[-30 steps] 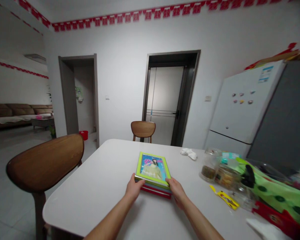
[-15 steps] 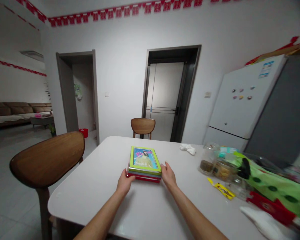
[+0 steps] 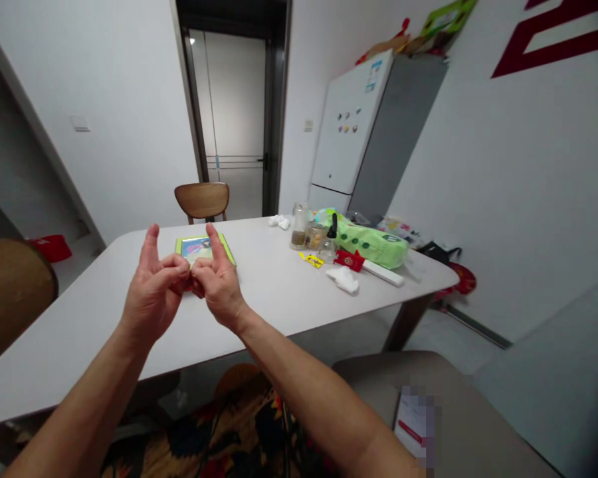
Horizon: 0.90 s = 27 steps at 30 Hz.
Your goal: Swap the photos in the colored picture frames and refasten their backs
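My left hand and my right hand are raised in front of me, knuckles touching. On each, one finger points up while the others curl in, and I see nothing held. Behind them on the white table lies a stack topped by a green-bordered cover with a picture of a figure in a dress. My hands hide most of its front, and they appear apart from it.
On the white table, jars, a yellow packet, a green bag, a red packet and crumpled tissue lie to the right. A phone rests on a seat. Wooden chairs stand around.
Both hands have let go of the stack's sides, risen towards me and come together with one finger up each. The view has turned right and down.
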{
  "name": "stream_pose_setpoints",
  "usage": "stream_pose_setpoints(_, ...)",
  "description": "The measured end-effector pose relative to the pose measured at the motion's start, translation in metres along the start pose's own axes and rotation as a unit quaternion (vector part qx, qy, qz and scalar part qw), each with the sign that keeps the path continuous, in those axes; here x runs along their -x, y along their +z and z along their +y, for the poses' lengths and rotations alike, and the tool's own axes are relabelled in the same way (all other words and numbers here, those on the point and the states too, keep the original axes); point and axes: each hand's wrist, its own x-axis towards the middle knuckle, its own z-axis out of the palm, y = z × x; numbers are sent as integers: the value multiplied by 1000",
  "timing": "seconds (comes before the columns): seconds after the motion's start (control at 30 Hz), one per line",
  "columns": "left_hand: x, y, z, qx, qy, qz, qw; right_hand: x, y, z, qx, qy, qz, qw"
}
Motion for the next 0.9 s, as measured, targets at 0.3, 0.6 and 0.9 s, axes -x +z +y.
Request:
stream_pose_setpoints(0.3,0,-43,-56,25,-139,94,985,5,-34,46,-11,221,129,967)
stream_pose_setpoints(0.6,-19,-50,-48,-9,-257,44,965,-23,-34,39,64,272,53,959)
stream_pose_setpoints(0.9,-33,-58,-51,-20,-306,106,946,-34,-26,53,172,293,12,940)
